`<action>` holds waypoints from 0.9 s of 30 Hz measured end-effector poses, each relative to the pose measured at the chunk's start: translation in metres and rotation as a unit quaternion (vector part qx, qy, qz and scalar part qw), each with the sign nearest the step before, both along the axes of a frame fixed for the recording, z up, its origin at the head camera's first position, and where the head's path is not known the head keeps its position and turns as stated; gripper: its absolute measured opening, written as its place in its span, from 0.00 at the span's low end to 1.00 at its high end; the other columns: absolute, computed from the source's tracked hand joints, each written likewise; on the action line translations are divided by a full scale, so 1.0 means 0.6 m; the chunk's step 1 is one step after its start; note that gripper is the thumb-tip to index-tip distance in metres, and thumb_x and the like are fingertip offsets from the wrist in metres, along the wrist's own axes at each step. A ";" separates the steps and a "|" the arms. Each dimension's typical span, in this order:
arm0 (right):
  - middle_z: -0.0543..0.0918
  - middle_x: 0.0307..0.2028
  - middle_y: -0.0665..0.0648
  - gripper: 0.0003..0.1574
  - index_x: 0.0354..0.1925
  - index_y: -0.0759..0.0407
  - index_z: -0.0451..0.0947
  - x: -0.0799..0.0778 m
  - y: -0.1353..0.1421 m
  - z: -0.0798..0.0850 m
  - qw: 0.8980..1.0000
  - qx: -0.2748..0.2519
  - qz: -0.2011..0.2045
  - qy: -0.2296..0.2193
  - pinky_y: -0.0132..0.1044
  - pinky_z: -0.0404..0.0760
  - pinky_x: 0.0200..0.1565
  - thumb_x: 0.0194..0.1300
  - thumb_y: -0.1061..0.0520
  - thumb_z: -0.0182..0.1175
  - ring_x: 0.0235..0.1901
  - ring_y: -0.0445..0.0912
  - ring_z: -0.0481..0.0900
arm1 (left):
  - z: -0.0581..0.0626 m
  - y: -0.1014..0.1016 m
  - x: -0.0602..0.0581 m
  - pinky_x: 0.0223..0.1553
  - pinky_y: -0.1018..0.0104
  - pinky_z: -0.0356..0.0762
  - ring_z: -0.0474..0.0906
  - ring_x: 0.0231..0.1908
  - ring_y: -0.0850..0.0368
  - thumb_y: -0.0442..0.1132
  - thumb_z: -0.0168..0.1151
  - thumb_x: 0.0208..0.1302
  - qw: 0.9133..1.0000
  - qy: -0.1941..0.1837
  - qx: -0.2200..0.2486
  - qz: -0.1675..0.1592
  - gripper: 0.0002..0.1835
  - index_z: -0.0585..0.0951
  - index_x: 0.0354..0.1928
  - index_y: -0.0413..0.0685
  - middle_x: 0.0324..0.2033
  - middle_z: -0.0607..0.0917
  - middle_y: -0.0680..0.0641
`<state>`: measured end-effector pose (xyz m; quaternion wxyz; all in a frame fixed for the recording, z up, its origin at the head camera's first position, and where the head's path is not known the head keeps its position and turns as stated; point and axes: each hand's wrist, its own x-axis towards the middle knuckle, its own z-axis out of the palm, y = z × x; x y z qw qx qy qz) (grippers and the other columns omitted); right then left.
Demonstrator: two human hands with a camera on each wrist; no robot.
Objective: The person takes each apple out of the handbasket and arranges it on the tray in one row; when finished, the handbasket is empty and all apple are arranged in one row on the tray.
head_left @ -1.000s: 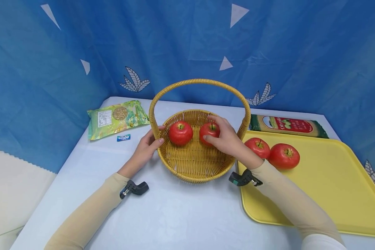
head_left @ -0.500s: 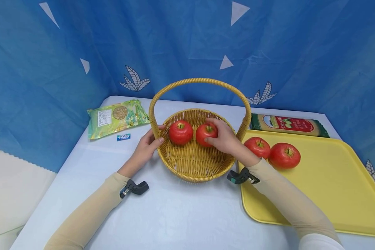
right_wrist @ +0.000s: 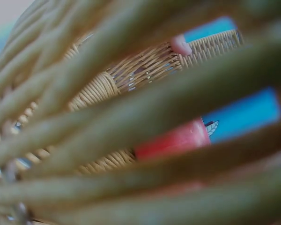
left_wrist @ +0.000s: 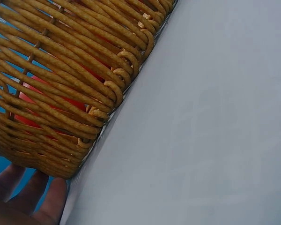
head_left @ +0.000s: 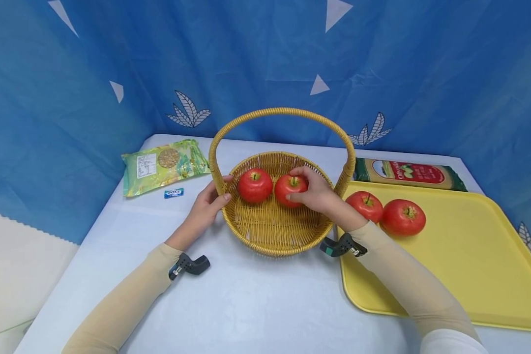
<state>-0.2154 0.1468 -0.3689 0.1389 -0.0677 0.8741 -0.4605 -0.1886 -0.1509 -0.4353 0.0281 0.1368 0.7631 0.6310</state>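
A yellow wicker basket (head_left: 272,233) with a tall arched handle stands on the white table. My left hand (head_left: 208,204) grips its left rim by the foot of the handle, thumb over the edge. In the left wrist view, fingers (left_wrist: 54,199) of that hand lie against the outside of the woven wall (left_wrist: 51,89). One red apple (head_left: 254,186) sits inside the basket at the back left. Just right of it, my right hand (head_left: 317,193) holds a second red apple (head_left: 286,191) between thumb and fingers. Blurred wicker strands (right_wrist: 131,122) cover most of the right wrist view.
On the right, a yellow tray (head_left: 460,265) bears two more red apples (head_left: 403,218), partly under my right arm. Behind it lies a green-and-red packet (head_left: 409,173). At the back left are a green bag (head_left: 165,166) and a small blue packet (head_left: 174,193).
My right hand has shifted slightly left with its apple, closing the gap to the other apple. My left hand keeps its place on the basket's rim.
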 end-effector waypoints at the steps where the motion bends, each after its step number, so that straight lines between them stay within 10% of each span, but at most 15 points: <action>1: 0.74 0.64 0.64 0.38 0.66 0.61 0.67 0.000 0.000 0.000 1.000 -0.002 -0.001 -0.001 0.54 0.77 0.66 0.60 0.64 0.70 0.64 0.58 0.73 | 0.000 0.000 0.000 0.69 0.58 0.70 0.68 0.72 0.43 0.37 0.53 0.76 1.000 -0.001 0.000 0.000 0.27 0.67 0.74 0.49 0.74 0.68 0.42; 27: 0.77 0.61 0.62 0.32 0.57 0.57 0.75 0.008 0.000 -0.001 0.998 0.035 0.060 0.012 0.52 0.83 0.59 0.56 0.59 0.75 0.59 0.58 0.77 | -0.001 -0.001 0.000 0.73 0.42 0.64 0.66 0.74 0.41 0.37 0.53 0.76 1.000 0.002 0.013 -0.007 0.27 0.66 0.74 0.47 0.76 0.67 0.42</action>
